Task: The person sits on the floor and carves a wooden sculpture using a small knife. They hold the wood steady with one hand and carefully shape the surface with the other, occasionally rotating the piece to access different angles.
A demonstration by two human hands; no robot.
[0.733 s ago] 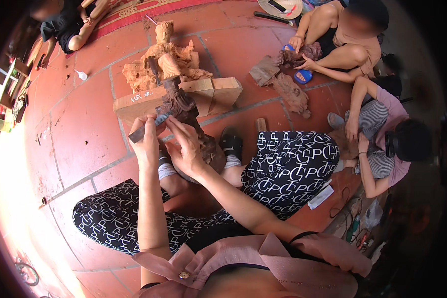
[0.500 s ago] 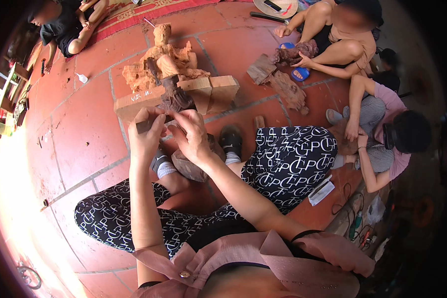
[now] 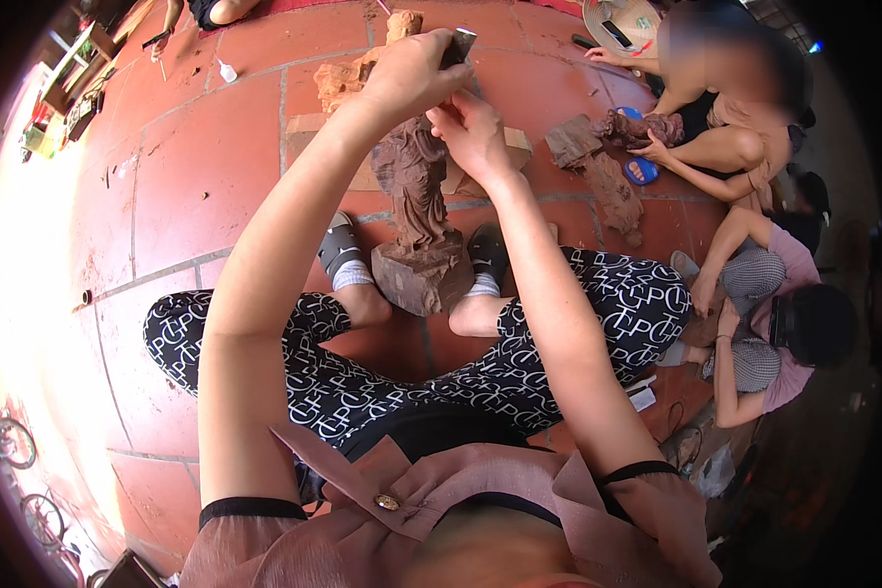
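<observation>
A dark brown carved wooden figure (image 3: 416,186) stands upright on its rough block base (image 3: 421,274), between my feet. My left hand (image 3: 407,73) is raised over its top, closed on a small dark flat piece (image 3: 458,49) with a bright edge. Just below and to the right, my right hand (image 3: 478,142) is beside the figure's upper end with its fingers curled in. Whatever those fingers grip, if anything, is hidden. The top of the figure is covered by my hands.
Behind it are a pale orange carving (image 3: 338,86) and a light wooden beam (image 3: 309,137). Rough wood pieces (image 3: 612,191) lie to the right. One person there holds a reddish carving (image 3: 647,127); another in pink (image 3: 789,255) sits nearer. A white bottle (image 3: 227,72) is at far left.
Both hands have moved up and away from me, to the right in the picture. The view has shifted, and the figure's body, hidden behind my hands before, now shows.
</observation>
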